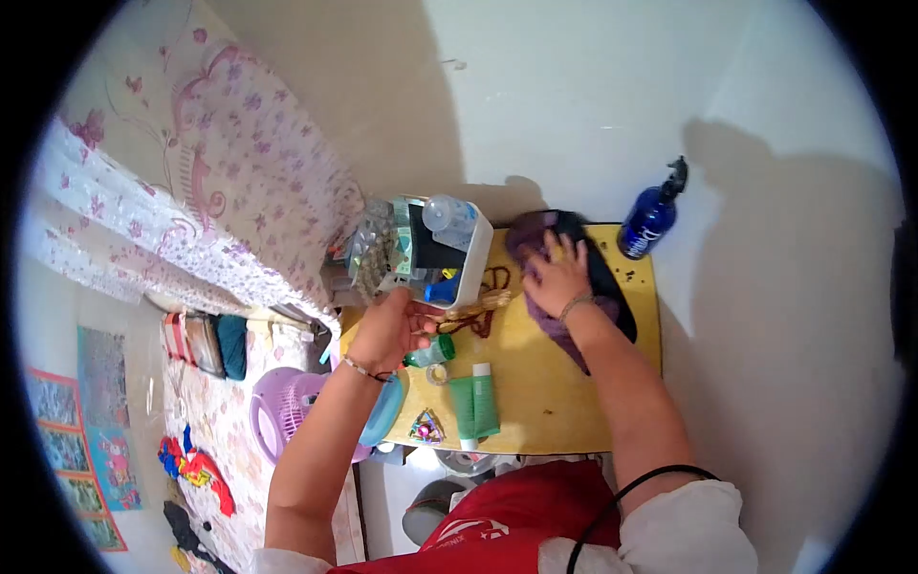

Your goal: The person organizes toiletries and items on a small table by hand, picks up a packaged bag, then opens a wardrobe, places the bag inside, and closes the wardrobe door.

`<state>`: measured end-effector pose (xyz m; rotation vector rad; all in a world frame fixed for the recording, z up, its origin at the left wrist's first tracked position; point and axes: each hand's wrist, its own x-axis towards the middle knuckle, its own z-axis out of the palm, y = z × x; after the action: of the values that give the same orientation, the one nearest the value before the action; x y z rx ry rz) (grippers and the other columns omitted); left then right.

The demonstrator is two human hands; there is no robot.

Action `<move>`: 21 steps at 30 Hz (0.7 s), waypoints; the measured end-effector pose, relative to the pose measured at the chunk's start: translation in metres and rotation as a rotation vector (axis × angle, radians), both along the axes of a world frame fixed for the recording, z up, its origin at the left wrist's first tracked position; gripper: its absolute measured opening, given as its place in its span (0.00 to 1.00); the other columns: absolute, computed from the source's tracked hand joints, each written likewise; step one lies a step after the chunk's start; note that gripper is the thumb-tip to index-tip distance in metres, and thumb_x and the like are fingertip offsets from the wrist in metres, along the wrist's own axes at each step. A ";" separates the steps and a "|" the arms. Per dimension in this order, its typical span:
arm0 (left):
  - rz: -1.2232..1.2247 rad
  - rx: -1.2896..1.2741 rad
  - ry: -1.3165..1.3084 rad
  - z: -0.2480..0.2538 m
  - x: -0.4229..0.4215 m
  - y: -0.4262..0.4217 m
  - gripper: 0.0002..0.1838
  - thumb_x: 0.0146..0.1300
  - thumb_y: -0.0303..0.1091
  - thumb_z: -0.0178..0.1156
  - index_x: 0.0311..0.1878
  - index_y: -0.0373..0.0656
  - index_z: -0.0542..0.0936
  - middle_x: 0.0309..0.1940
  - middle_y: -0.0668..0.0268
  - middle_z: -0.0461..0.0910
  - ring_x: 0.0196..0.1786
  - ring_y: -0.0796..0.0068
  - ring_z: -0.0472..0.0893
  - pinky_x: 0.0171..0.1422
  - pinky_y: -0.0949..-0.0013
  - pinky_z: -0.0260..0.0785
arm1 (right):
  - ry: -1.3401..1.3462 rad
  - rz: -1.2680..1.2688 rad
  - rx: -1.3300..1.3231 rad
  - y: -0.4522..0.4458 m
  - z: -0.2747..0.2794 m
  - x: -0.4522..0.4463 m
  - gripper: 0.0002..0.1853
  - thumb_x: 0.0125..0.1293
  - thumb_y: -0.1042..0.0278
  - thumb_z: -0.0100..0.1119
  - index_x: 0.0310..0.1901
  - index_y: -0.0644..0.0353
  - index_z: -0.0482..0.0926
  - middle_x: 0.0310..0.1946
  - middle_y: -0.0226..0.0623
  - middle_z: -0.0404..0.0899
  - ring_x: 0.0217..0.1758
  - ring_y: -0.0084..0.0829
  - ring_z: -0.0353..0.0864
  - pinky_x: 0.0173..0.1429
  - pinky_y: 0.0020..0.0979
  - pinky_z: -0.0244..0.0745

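As right hand [559, 279] touches cloth [558, 335], left hand [390, 330] beside bin [476, 260], perhaps touching.

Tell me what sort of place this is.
Probably a bedroom: it has a flowered curtain, what looks like a flower-patterned bed with clothing on it, and a yellow table bearing two green tubes.

A floral curtain [253, 115] hangs by a bed [215, 413] with red fabric [210, 478] on it, a purple basket [274, 411] sits near, and posters [115, 445] hang far left.
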<state>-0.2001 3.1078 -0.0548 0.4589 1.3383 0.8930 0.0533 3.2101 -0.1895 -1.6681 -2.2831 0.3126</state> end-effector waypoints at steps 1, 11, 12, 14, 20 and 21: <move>-0.031 -0.010 0.005 0.007 0.013 0.001 0.20 0.72 0.41 0.39 0.46 0.33 0.73 0.37 0.56 0.81 0.30 0.74 0.78 0.30 0.69 0.73 | 0.016 0.101 0.018 -0.010 -0.002 0.002 0.25 0.62 0.51 0.52 0.62 0.41 0.75 0.71 0.43 0.58 0.74 0.51 0.53 0.77 0.54 0.36; -0.154 -0.085 -0.130 -0.055 0.145 0.052 0.19 0.72 0.45 0.42 0.50 0.38 0.72 0.40 0.57 0.79 0.37 0.67 0.81 0.37 0.63 0.75 | 0.047 0.059 -0.027 -0.149 0.008 0.046 0.24 0.65 0.50 0.50 0.61 0.44 0.74 0.72 0.39 0.57 0.77 0.45 0.48 0.77 0.55 0.37; -0.125 -0.089 -0.120 -0.063 0.158 0.057 0.20 0.72 0.46 0.41 0.50 0.38 0.72 0.40 0.57 0.79 0.38 0.66 0.81 0.38 0.61 0.75 | 0.073 -0.006 -0.035 -0.164 0.011 0.051 0.24 0.66 0.50 0.50 0.63 0.43 0.73 0.72 0.39 0.57 0.77 0.45 0.48 0.77 0.55 0.37; -0.106 -0.091 -0.118 -0.069 0.181 0.061 0.20 0.73 0.47 0.40 0.49 0.38 0.72 0.41 0.57 0.79 0.38 0.65 0.82 0.39 0.59 0.76 | 0.048 -0.069 -0.046 -0.192 0.015 0.061 0.25 0.66 0.51 0.51 0.64 0.42 0.71 0.72 0.40 0.56 0.77 0.45 0.48 0.76 0.55 0.37; -0.004 0.033 -0.178 -0.105 0.219 0.074 0.20 0.72 0.39 0.41 0.45 0.28 0.72 0.36 0.53 0.80 0.35 0.64 0.83 0.29 0.63 0.81 | 0.044 -0.216 -0.013 -0.232 0.016 0.075 0.25 0.64 0.52 0.54 0.64 0.43 0.72 0.72 0.43 0.56 0.75 0.47 0.51 0.75 0.56 0.40; 0.040 0.025 -0.249 -0.110 0.222 0.078 0.18 0.72 0.37 0.42 0.46 0.28 0.72 0.41 0.52 0.78 0.38 0.61 0.83 0.35 0.60 0.82 | 0.042 -0.221 -0.013 -0.232 0.016 0.075 0.25 0.64 0.52 0.54 0.64 0.43 0.72 0.72 0.43 0.56 0.75 0.47 0.51 0.75 0.56 0.40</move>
<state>0.0223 3.1860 -0.1649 0.3294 1.1124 0.9674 0.1278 2.9778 -0.1733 -1.8800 -2.0466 0.3098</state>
